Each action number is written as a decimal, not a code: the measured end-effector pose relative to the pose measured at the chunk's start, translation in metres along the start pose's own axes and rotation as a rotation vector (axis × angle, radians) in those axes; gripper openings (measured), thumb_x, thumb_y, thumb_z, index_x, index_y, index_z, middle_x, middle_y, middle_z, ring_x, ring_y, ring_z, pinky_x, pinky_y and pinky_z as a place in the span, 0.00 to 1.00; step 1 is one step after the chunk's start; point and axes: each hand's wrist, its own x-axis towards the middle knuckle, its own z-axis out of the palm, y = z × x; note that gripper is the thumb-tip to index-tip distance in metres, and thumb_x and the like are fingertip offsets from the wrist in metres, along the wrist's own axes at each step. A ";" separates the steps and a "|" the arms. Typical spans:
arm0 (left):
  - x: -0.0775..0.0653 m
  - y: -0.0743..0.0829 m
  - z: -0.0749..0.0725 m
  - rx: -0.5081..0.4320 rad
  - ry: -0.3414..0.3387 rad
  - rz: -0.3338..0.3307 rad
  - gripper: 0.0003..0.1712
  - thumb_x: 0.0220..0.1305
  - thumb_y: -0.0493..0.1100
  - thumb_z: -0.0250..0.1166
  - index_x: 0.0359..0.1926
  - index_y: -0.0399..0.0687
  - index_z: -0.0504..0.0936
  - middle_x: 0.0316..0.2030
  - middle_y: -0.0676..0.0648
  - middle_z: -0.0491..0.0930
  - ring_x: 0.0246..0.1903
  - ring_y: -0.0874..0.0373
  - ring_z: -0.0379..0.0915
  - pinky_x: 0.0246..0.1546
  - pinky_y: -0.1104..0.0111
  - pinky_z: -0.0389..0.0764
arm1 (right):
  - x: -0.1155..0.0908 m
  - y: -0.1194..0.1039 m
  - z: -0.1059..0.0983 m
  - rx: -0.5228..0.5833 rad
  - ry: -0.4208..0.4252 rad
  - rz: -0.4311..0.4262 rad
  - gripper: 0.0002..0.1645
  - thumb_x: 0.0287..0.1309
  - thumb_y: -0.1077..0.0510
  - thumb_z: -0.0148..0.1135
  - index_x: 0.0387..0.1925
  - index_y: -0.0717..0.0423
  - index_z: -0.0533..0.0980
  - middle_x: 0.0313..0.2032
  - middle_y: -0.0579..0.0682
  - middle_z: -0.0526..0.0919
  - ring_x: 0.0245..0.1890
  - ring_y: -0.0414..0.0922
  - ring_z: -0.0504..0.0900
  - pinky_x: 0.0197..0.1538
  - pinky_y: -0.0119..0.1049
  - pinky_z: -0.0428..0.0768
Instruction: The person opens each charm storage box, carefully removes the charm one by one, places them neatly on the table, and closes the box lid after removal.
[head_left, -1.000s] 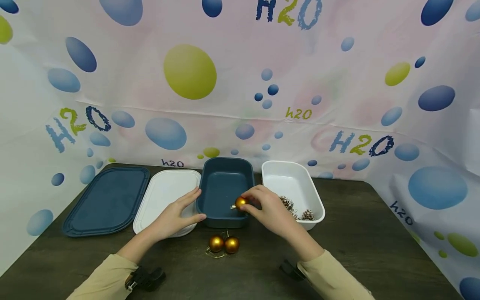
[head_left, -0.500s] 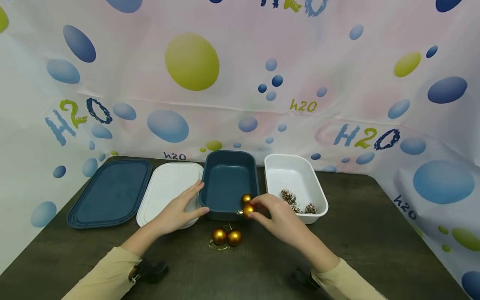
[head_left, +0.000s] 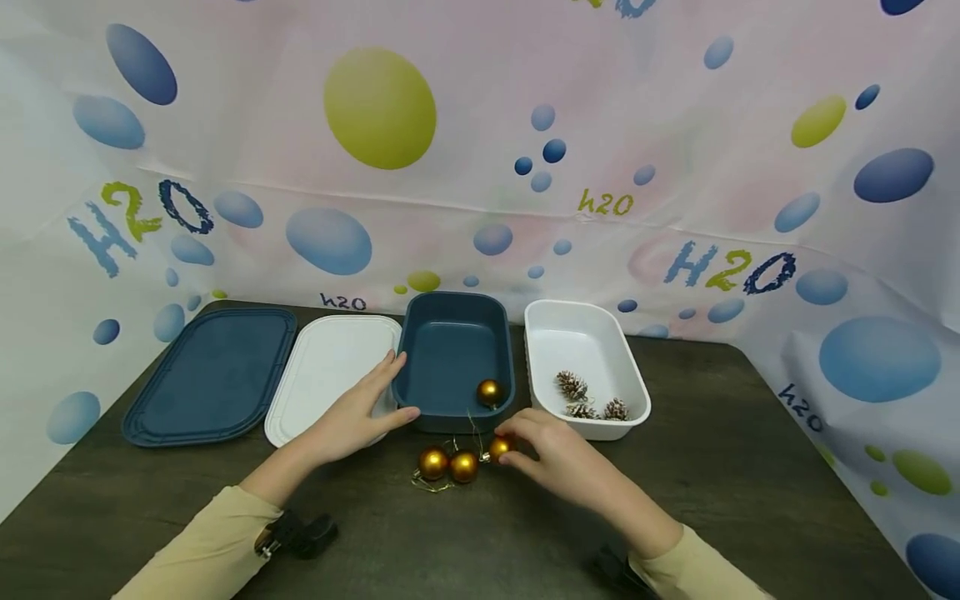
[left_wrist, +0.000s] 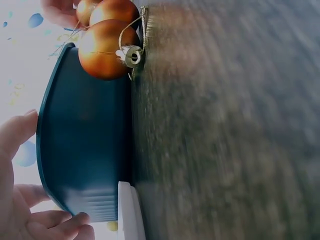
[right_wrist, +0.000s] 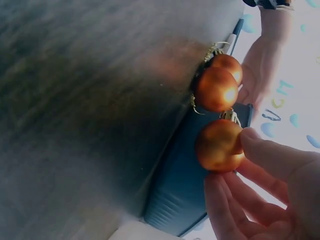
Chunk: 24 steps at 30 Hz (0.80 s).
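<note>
My right hand [head_left: 564, 460] pinches a gold bauble [head_left: 501, 449] between thumb and fingers, just in front of the blue container [head_left: 442, 367]. From its metal cap a thin gold thread rises. Two more gold baubles [head_left: 448, 465] lie side by side on the table, left of the held one. Inside the blue container, near its front right corner, sits another gold bauble [head_left: 490, 392]. My left hand [head_left: 352, 421] lies at the container's left side with fingers extended and thumb apart; in the left wrist view its fingertips [left_wrist: 80, 218] touch the container's wall.
A white container [head_left: 577, 342] with several pinecones [head_left: 572, 385] stands to the right. On the left lie a white lid [head_left: 330, 358], partly under my left hand, and a dark blue lid [head_left: 210, 375]. A patterned sheet [head_left: 450, 167] rises behind the dark table [head_left: 420, 550].
My right hand has moved from over the blue container toward me, carrying its bauble past the front rim. The bauble inside has come into view. My left hand has stayed beside the container.
</note>
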 end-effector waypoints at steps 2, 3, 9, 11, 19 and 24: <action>0.000 0.001 0.000 0.006 0.003 0.000 0.52 0.63 0.64 0.59 0.75 0.43 0.46 0.74 0.41 0.39 0.71 0.41 0.38 0.64 0.41 0.52 | 0.001 0.000 0.002 -0.018 -0.013 0.003 0.13 0.56 0.57 0.68 0.43 0.57 0.80 0.40 0.45 0.81 0.41 0.40 0.78 0.45 0.35 0.78; 0.000 0.001 -0.001 0.010 0.003 -0.002 0.52 0.63 0.64 0.59 0.75 0.42 0.46 0.74 0.40 0.39 0.71 0.41 0.38 0.64 0.41 0.52 | 0.001 0.000 0.003 -0.024 -0.017 0.004 0.13 0.56 0.57 0.68 0.42 0.56 0.80 0.40 0.45 0.81 0.41 0.40 0.78 0.44 0.35 0.78; -0.001 0.004 0.000 0.012 0.005 -0.008 0.53 0.63 0.64 0.59 0.74 0.38 0.46 0.74 0.40 0.40 0.71 0.41 0.38 0.65 0.44 0.51 | 0.001 0.001 0.006 -0.029 -0.026 -0.006 0.11 0.56 0.57 0.69 0.41 0.57 0.81 0.38 0.45 0.81 0.40 0.40 0.79 0.44 0.34 0.78; -0.001 0.004 0.000 0.008 0.004 -0.009 0.53 0.63 0.63 0.59 0.74 0.38 0.45 0.74 0.40 0.40 0.71 0.42 0.38 0.65 0.44 0.51 | 0.001 0.001 0.007 -0.026 -0.027 -0.016 0.11 0.56 0.57 0.69 0.40 0.57 0.81 0.38 0.45 0.81 0.40 0.40 0.79 0.44 0.34 0.78; -0.001 0.005 0.001 0.003 0.004 -0.014 0.53 0.63 0.63 0.59 0.74 0.38 0.45 0.74 0.40 0.40 0.71 0.42 0.38 0.65 0.44 0.51 | -0.001 0.003 0.009 -0.025 -0.052 -0.007 0.11 0.56 0.58 0.69 0.41 0.57 0.81 0.39 0.46 0.81 0.40 0.41 0.79 0.44 0.34 0.78; -0.002 0.005 0.002 -0.008 0.007 -0.014 0.53 0.63 0.63 0.60 0.74 0.37 0.45 0.74 0.40 0.40 0.71 0.42 0.38 0.65 0.45 0.52 | -0.002 0.003 0.010 -0.018 -0.078 0.001 0.11 0.56 0.58 0.68 0.41 0.57 0.81 0.40 0.46 0.81 0.41 0.41 0.78 0.45 0.34 0.78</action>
